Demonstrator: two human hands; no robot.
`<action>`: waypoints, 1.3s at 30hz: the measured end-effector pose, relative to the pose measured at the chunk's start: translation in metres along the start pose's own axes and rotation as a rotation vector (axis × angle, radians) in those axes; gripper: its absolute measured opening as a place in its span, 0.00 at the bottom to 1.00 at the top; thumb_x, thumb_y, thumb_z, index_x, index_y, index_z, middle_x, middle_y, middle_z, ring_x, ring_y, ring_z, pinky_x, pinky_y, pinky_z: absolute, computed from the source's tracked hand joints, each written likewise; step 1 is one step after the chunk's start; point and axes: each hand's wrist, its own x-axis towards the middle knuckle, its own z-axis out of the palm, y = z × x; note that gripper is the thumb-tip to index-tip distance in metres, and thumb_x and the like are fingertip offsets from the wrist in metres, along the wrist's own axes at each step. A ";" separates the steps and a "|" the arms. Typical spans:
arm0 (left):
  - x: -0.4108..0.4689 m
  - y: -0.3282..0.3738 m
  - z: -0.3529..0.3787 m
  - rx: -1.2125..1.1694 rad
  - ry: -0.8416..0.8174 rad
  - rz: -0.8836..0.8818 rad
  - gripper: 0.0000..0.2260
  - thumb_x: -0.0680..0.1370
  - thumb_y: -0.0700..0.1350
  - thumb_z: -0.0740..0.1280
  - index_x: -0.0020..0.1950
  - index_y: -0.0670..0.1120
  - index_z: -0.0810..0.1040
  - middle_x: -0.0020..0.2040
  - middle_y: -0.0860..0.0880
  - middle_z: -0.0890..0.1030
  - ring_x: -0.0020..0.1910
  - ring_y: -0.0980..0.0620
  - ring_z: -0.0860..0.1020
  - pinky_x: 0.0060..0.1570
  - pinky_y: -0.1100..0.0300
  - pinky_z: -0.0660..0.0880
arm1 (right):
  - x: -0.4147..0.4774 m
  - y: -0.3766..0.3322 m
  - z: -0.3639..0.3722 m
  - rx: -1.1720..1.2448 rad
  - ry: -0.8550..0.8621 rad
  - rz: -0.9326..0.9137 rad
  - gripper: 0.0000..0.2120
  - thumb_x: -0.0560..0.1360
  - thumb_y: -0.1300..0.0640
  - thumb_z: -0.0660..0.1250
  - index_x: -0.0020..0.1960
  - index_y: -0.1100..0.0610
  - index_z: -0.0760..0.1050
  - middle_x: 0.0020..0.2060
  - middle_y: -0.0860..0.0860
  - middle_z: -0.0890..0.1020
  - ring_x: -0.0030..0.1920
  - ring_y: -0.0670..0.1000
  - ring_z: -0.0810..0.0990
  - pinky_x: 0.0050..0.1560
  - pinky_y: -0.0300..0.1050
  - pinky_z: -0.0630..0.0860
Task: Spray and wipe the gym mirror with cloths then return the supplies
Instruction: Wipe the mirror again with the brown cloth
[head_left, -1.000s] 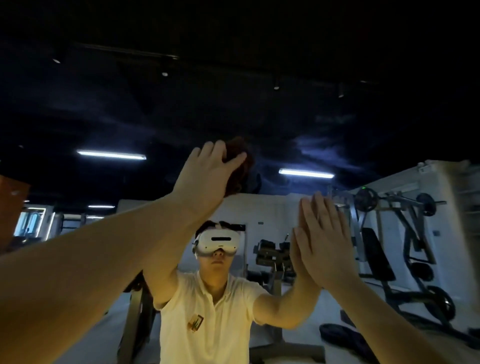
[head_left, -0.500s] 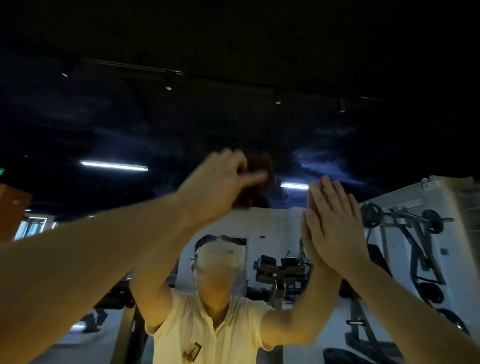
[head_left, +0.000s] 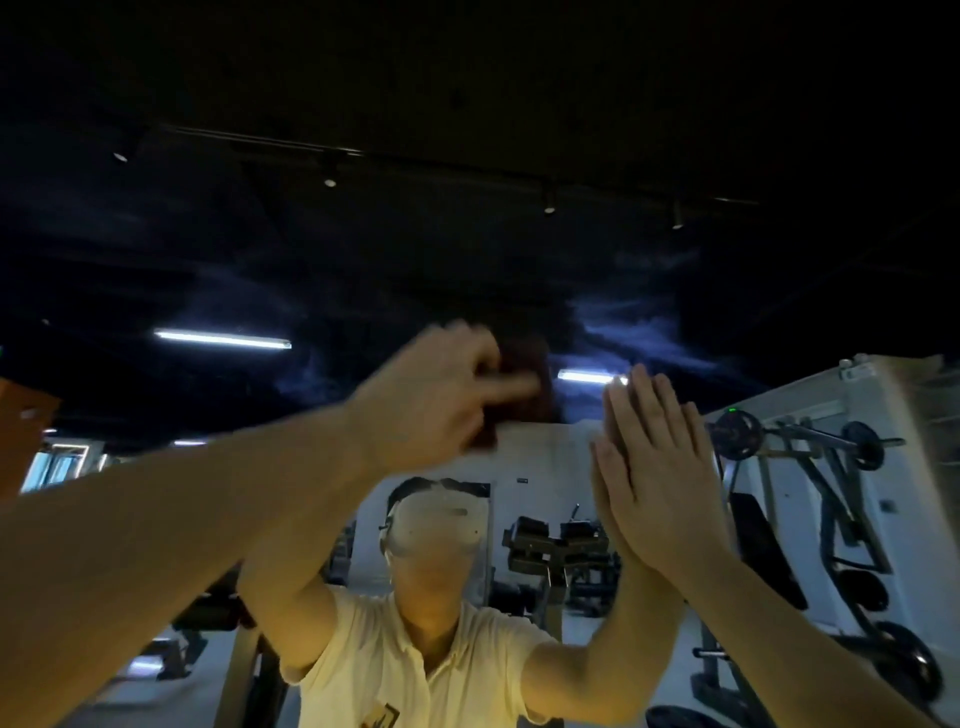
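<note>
The gym mirror (head_left: 467, 234) fills the whole view, with hazy streaks across its dark upper part. My left hand (head_left: 441, 395) is raised against the glass and holds a dark reddish-brown cloth (head_left: 524, 384) pressed to it; the hand is motion-blurred. My right hand (head_left: 660, 467) lies flat on the mirror with straight fingers, just right of the cloth, meeting its own reflection. The mirror shows a person in a pale yellow shirt with a headset. No spray bottle is in view.
Reflected in the mirror are a weight rack with plates (head_left: 810, 457) on the right, a black machine (head_left: 556, 545) in the middle, ceiling tube lights (head_left: 223, 340) and an orange panel (head_left: 21, 441) at the left edge.
My left hand has swept the cloth rightward and a little down across the glass, closing in on my right hand. The right hand stayed flat on the mirror. The view tilted upward.
</note>
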 end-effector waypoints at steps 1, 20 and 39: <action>0.016 -0.015 -0.005 0.035 0.063 -0.169 0.25 0.82 0.51 0.57 0.81 0.59 0.64 0.64 0.46 0.67 0.58 0.48 0.68 0.59 0.52 0.66 | 0.000 -0.002 -0.001 -0.001 0.009 0.004 0.29 0.86 0.44 0.42 0.85 0.53 0.45 0.84 0.53 0.45 0.84 0.53 0.43 0.81 0.63 0.49; -0.117 -0.044 -0.025 0.135 0.203 -0.987 0.28 0.82 0.48 0.60 0.82 0.43 0.63 0.60 0.35 0.70 0.51 0.39 0.73 0.44 0.48 0.73 | -0.008 -0.016 0.000 -0.017 0.051 0.097 0.30 0.86 0.46 0.41 0.85 0.56 0.49 0.84 0.56 0.49 0.84 0.57 0.46 0.80 0.65 0.51; -0.106 0.051 -0.013 0.094 -0.105 -0.496 0.40 0.78 0.61 0.67 0.83 0.48 0.52 0.66 0.43 0.65 0.56 0.50 0.73 0.55 0.56 0.75 | -0.008 -0.020 0.000 -0.017 0.030 0.099 0.30 0.86 0.46 0.41 0.85 0.56 0.46 0.84 0.56 0.46 0.84 0.57 0.42 0.81 0.65 0.48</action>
